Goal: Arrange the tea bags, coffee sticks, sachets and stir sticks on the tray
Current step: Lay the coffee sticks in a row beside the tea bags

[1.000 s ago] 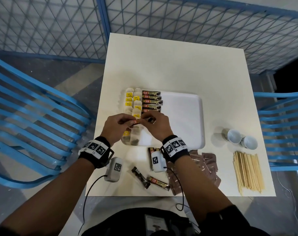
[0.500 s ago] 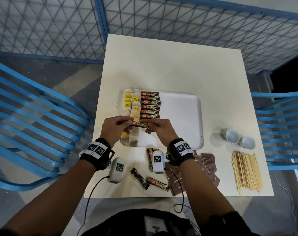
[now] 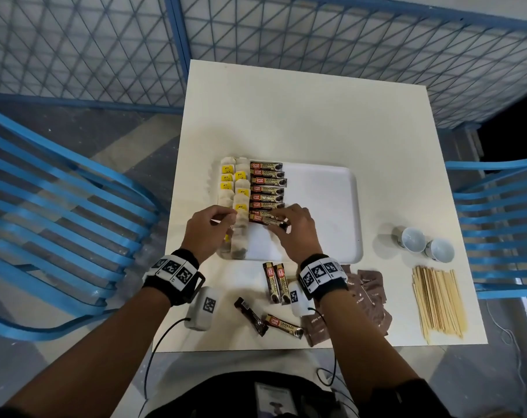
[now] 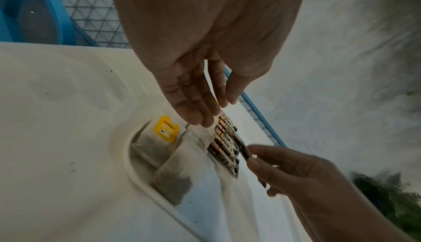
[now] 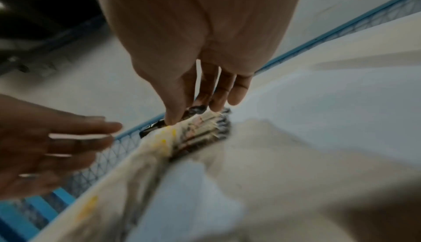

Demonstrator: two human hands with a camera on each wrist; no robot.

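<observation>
On the white table (image 3: pixel 301 116), I lower a coffee stick (image 3: pixel 266 220) pinched in my right hand (image 3: pixel 295 233) onto the tray (image 3: pixel 322 212), just nearside its coffee row to extend it, my left hand (image 3: pixel 206 230) loose over the tea bags (image 3: pixel 235 188).

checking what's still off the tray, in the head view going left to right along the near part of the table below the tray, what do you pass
dark loose stick → pair of coffee sticks → brown sachets → wooden stir sticks

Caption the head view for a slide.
Right hand lays a coffee stick on the tray beside tea bags.
</observation>
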